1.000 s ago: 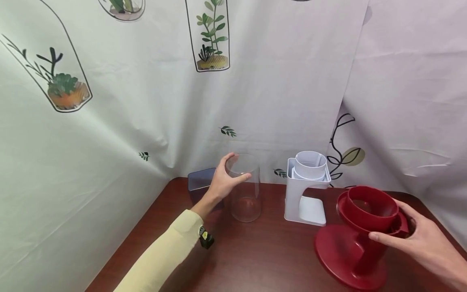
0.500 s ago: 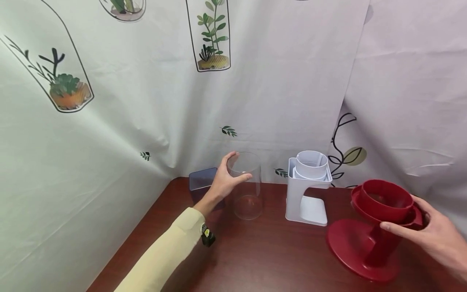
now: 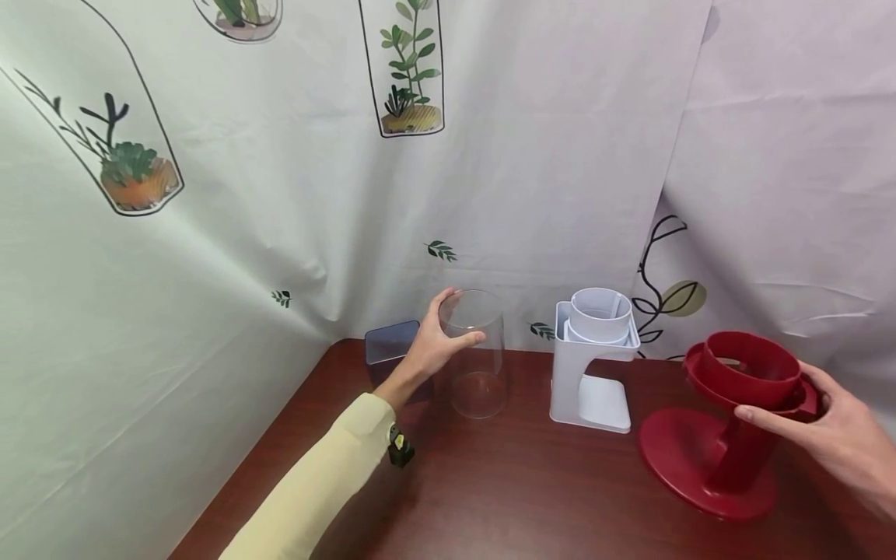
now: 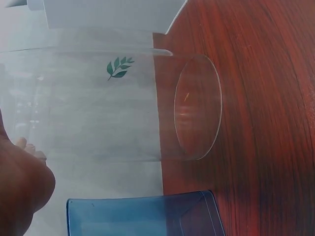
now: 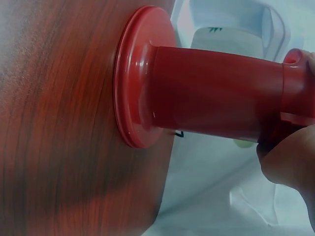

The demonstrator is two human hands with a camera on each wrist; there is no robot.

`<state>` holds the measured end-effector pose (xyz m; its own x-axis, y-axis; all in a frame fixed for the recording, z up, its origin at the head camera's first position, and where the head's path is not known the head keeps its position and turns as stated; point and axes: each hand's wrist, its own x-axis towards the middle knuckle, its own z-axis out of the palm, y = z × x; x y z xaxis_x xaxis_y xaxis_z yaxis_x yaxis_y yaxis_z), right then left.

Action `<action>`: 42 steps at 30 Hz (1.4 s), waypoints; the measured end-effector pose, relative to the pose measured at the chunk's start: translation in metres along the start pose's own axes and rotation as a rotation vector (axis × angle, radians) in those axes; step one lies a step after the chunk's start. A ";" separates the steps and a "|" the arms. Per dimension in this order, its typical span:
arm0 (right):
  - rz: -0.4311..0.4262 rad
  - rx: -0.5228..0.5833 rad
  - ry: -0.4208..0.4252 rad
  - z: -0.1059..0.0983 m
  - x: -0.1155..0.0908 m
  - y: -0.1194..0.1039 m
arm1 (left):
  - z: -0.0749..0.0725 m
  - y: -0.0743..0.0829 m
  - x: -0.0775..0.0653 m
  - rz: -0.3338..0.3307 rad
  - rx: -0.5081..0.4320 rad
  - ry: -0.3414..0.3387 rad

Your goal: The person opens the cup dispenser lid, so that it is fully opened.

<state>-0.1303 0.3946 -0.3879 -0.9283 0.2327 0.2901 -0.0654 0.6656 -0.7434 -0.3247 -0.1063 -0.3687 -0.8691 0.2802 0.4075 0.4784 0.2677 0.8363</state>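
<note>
At the middle of the head view my left hand (image 3: 435, 344) grips a clear, open-topped cylinder (image 3: 483, 365) near its rim, thumb on the near side. The left wrist view shows the cylinder's round bottom (image 4: 199, 110) at the table surface. On the right, my right hand (image 3: 836, 424) holds the upper part of a red stand (image 3: 747, 455), its thumb along the front. This stand has a flat round base and an open red cup (image 3: 752, 389) at the top. In the right wrist view its base (image 5: 135, 83) is at the tabletop, apparently touching.
Between the hands, a white stand (image 3: 568, 381) bears a white cup (image 3: 598, 319). A translucent blue container (image 3: 392, 342) stands behind my left wrist. The brown table (image 3: 504, 482) backs onto a white sheet (image 3: 553, 194) printed with plants.
The red stand has moved to the right and back with my right hand, slowing in the last half second. My left hand and the clear cylinder have barely moved.
</note>
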 end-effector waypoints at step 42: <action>-0.012 0.060 -0.018 -0.003 0.045 0.018 | -0.082 0.013 -0.095 0.015 0.025 -0.035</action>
<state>-0.1722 0.4191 -0.3861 -0.9337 0.2121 0.2883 -0.0974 0.6245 -0.7749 -0.2464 -0.2053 -0.3666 -0.8573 0.3164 0.4061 0.4945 0.2864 0.8207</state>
